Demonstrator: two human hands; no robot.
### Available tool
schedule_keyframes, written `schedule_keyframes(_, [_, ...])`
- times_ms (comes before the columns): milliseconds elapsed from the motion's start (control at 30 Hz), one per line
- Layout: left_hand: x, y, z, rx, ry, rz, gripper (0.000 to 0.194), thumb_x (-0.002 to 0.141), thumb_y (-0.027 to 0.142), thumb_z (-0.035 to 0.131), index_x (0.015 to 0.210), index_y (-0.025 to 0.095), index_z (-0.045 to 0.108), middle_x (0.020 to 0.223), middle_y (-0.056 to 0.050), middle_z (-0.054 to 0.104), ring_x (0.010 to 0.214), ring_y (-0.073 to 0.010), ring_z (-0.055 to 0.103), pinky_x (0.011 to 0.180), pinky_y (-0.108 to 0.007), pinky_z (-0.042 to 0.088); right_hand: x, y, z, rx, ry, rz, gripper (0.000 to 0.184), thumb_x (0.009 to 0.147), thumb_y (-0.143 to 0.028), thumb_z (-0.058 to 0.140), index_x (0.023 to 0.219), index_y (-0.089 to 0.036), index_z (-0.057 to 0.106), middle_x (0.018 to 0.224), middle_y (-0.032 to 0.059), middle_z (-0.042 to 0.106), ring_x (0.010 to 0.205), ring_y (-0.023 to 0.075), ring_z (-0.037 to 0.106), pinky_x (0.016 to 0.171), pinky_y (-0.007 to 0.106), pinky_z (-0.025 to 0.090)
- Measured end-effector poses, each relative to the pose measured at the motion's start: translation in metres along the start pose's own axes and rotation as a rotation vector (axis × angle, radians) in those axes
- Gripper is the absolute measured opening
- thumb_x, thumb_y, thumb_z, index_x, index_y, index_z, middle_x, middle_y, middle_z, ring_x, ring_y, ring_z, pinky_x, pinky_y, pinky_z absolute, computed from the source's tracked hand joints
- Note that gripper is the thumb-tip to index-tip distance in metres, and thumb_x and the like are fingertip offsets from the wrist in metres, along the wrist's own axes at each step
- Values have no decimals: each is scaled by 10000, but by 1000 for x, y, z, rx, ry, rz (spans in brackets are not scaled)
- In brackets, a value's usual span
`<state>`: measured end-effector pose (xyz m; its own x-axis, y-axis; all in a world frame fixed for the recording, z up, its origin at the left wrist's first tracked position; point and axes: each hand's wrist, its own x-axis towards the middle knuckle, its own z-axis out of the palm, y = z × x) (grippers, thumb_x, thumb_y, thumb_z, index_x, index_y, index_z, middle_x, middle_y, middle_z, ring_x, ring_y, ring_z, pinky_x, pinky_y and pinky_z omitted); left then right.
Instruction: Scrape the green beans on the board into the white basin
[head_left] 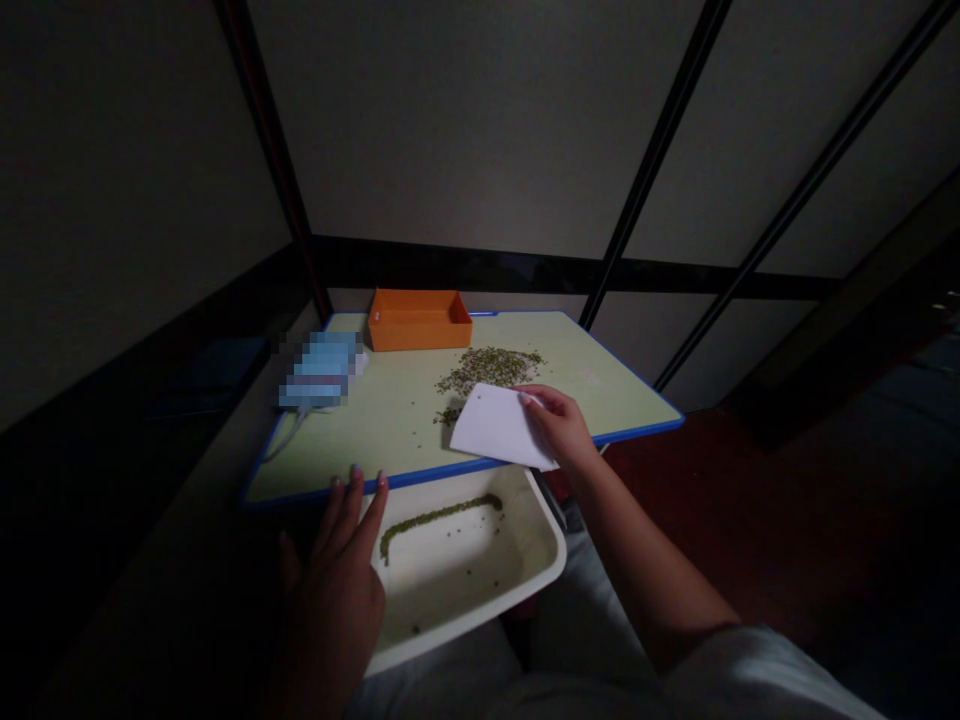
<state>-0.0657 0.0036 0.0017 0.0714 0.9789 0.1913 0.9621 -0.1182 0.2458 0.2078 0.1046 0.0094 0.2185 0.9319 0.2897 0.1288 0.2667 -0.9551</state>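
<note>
My right hand (562, 425) pinches a white sheet of paper or thin card (499, 425) by its right side, tilted low over the table's front edge. Just beyond the sheet, a spread-out heap of small greenish-brown grains (499, 368) lies on the table; their exact kind is too small to make out. A white plastic tub (450, 560) sits below the table edge, against my lap, with a line of the same grains along its far inner side and a few scattered on its floor. At the tub's left rim is my left hand (341, 560), fingers stretched apart, fingertips at the table edge.
The pale green table (360, 440) has a blue rim. An orange open box (420, 325) stands at its back left. A blurred light-blue item (322, 368) with a cord lies at the left edge. Panelled walls (465, 130) rise behind and to the left.
</note>
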Motion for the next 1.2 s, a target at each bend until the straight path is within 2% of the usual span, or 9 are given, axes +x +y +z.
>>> schedule_keyframes(100, [-1,2,-4,-4,-41,4,701,763,-18,159,1396,258,280,1538,-19,213,1434,-183,139,1097,-641,195,2,1,1,45,83,11,299,721,-425,654,903,-193,705,901,60,715,763,200,616,685,303,457])
schedule_keyframes(267, [-1,1,-2,19,-29,-26,741,743,-48,155,1386,296,287,1527,-4,243,1427,-168,161,1103,-628,191,4,-8,20,-88,127,-70,282,751,-393,617,919,-186,707,964,79,711,881,232,622,790,334,463])
schedule_keyframes(467, [-1,1,-2,42,-12,-13,724,748,-35,194,1381,304,282,1521,-8,253,1420,-180,193,1088,-623,225,16,-17,55,-183,56,-246,249,816,-338,543,952,-198,698,989,59,713,950,215,624,859,334,462])
schedule_keyframes(667, [-1,0,-3,44,-9,3,694,762,-10,188,1377,296,287,1517,4,248,1413,-192,220,1062,-623,269,41,-12,73,-222,-65,-317,226,826,-271,537,985,-218,688,1016,45,703,954,195,626,863,317,458])
schedule_keyframes(833, [-2,-2,3,26,31,0,714,748,-26,208,1372,310,297,1508,-11,282,1410,-194,228,1074,-624,246,43,-8,75,-214,-134,-336,212,816,-265,563,983,-225,688,1005,35,705,959,193,618,864,314,448])
schedule_keyframes(1033, [-1,-5,7,-1,29,9,739,735,-40,187,1381,304,283,1511,-9,277,1415,-194,212,1066,-645,245,32,-9,66,-144,-215,-306,212,821,-301,580,986,-226,689,1037,42,700,977,191,613,880,324,440])
schedule_keyframes(1200, [-2,-5,9,7,59,20,732,739,-47,191,1373,298,314,1510,-9,282,1417,-172,201,1097,-612,218,30,-8,58,-63,-274,-262,212,797,-350,614,945,-231,709,1032,52,707,983,203,621,905,363,439])
